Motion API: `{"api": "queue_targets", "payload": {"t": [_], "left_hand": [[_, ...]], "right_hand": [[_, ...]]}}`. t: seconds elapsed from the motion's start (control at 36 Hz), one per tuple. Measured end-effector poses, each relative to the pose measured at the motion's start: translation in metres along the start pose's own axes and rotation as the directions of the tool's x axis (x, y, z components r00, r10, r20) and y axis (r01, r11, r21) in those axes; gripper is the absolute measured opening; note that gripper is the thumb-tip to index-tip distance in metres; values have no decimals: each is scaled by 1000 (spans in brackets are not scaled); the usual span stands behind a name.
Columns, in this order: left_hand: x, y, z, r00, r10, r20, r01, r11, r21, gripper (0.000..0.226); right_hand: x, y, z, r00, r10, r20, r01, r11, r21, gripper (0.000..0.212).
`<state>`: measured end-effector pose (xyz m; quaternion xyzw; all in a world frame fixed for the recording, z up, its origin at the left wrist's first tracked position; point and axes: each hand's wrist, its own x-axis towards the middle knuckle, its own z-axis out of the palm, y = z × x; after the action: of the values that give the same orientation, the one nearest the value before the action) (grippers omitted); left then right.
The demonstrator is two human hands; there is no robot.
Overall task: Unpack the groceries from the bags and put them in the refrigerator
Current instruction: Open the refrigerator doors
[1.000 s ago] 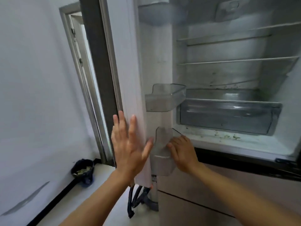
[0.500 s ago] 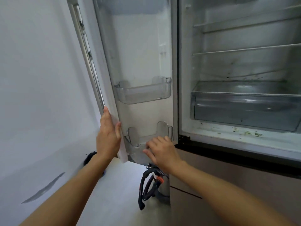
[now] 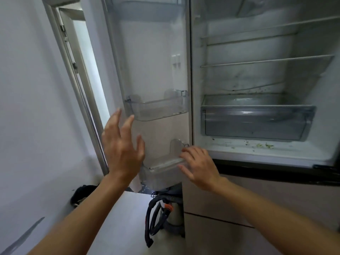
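The refrigerator (image 3: 257, 151) stands open with bare glass shelves and a clear crisper drawer (image 3: 255, 124); food crumbs lie on its floor. Its door (image 3: 152, 61) is swung wide to the left and carries a clear middle bin (image 3: 158, 109) and a lower bin (image 3: 163, 170). My left hand (image 3: 123, 150) is spread open in front of the door's outer edge, apart from it. My right hand (image 3: 198, 166) has its fingers loosely apart, the fingertips resting on the lower bin's right end. No bags or groceries are in view.
A white wall fills the left side, with a doorway frame (image 3: 77, 74) behind the fridge door. A vacuum cleaner with a black hose (image 3: 158, 216) stands on the floor under the door. A dark object (image 3: 82, 194) lies by the wall. Closed drawers (image 3: 239, 218) sit below the fridge compartment.
The door has swung fully open. My left hand has let go of the door's edge and spread open; my right hand has stayed on the lower bin.
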<state>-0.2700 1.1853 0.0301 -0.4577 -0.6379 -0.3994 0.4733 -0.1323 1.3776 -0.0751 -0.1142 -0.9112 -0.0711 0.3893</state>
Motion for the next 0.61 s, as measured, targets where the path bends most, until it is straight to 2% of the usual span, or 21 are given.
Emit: {"api": "queue_targets", "payload": {"t": [0.08,0.17,0.31,0.44,0.5,0.53,0.61], "left_hand": [[11,38,10,987,163,4,-161,979,-128,34],[16,82,43,964,242,106,-211,947,-241,26],[21,127,123,907,289,306,-203,937,-285,20],[32,156,220,851,282,443,-206,955,-213,19],[38,166,261,826,254,503,-191,966,-174,16],[41,171,281,814,239,529,-181,970,-160,16],[47,182,339,767,206,607,-167,979,-120,22]], "right_hand": [[-5,37,-15,993,105,60,-104,994,-19,44],[-15,90,-33,952,292,88,-289,956,-44,43],[-26,165,-53,790,610,62,-613,787,71,34],[-23,246,-63,618,785,26,-768,597,234,34],[-18,281,-61,500,865,43,-816,455,356,36],[-14,299,-59,423,903,72,-827,352,439,37],[-3,350,-53,163,961,224,-720,-39,693,47]]}}
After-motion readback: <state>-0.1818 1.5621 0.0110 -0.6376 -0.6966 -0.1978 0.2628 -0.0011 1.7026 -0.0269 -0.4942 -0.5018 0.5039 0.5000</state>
